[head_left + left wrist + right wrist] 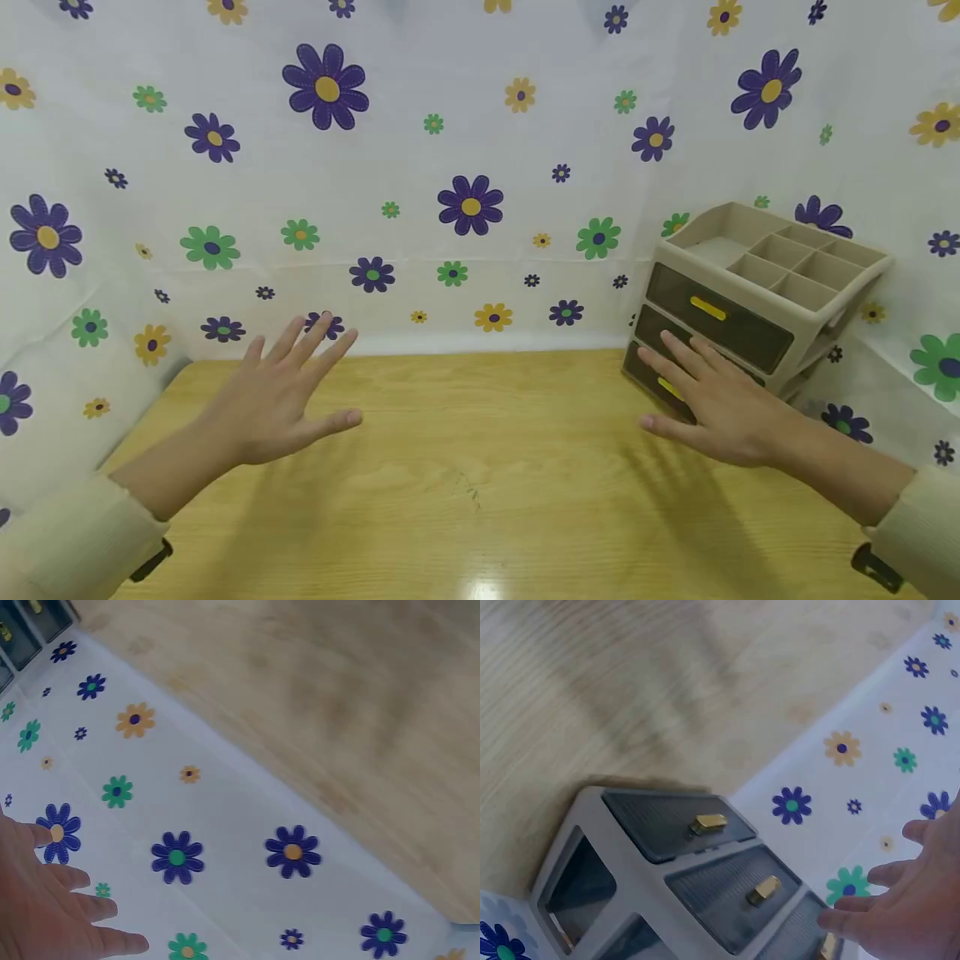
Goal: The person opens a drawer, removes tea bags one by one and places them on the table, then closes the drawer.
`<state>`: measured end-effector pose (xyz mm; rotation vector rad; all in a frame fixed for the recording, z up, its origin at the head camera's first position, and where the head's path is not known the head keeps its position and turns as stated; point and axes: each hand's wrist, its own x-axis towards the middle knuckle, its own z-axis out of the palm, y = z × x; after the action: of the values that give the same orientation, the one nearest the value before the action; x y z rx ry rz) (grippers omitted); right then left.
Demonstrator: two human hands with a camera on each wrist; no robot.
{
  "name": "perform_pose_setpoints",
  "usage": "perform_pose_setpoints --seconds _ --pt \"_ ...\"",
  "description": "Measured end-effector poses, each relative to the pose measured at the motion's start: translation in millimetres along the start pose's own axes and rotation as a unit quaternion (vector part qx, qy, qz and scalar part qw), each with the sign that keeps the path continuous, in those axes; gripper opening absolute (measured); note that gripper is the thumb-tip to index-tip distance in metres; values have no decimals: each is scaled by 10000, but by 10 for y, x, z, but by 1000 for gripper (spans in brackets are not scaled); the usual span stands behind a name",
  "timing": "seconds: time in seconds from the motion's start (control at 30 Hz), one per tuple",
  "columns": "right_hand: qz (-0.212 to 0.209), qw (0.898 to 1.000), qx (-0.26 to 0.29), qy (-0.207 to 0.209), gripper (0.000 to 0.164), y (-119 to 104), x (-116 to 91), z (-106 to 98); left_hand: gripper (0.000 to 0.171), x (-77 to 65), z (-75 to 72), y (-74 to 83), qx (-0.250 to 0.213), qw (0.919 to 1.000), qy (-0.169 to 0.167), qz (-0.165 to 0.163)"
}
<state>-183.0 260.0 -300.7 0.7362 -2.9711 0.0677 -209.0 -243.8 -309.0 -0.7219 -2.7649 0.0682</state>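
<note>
My left hand [281, 396] hovers over the left part of the wooden table [465, 433], palm down, its fingers spread and nothing in them. On the other side my right hand [723, 404] is held out the same way, also holding nothing. In the head view it overlaps the lower drawers of a beige desktop drawer organizer [806, 312]. That organizer has dark drawer fronts with yellow handles [708, 308] and a divided open top. From the right wrist, the hand's fingertips [840, 922] appear beside the drawer fronts [727, 892].
A white cloth [420, 167] with purple, green and yellow flowers hangs behind the table and along both sides. The organizer stands at the back right corner, close to the cloth. Shadows of both hands fall on the tabletop.
</note>
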Motion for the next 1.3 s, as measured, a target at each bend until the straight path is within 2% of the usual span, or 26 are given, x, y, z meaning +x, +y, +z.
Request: perform_pose_setpoints --seconds 0.17,0.3,0.4,0.5,0.6,0.73,0.83,0.9,1.0,1.13,1.3 --pt "331 9984 266 361 68 39 -44 -257 82 404 -46 178 -415 9990 -144 81" --pt "563 9925 232 1062 56 164 -33 -504 80 782 -12 375 -827 9960 -250 213" --pt "755 9851 36 1544 49 319 -22 -672 80 1034 27 570 -1132 9923 -350 372" --pt "991 9789 -177 1779 44 493 -20 -808 79 1261 58 788 -1364 9879 -420 606" --pt "1349 9735 -328 1818 41 651 -36 -906 78 1505 80 1018 -1651 9815 -534 809" --pt "1872 9641 -498 1814 40 825 -80 -978 74 1887 99 1348 -2219 9680 -631 991" --pt "2197 9562 -691 1806 43 929 -108 -1003 72 2195 94 1613 -2617 9580 -559 1025" --pt "2354 9532 -780 1726 45 989 -121 -1020 71 2397 79 1784 -2885 9511 -483 987" --pt "2487 9505 -900 1632 42 1065 -118 -1053 69 2651 64 2024 -3319 9393 -473 733" --pt "2812 9476 -778 1304 36 1143 -86 -1080 66 2879 57 2332 -3886 9194 -497 356" --pt "3200 9439 -514 639 32 1242 -37 -997 60 3098 133 2664 -4472 8939 -307 54"
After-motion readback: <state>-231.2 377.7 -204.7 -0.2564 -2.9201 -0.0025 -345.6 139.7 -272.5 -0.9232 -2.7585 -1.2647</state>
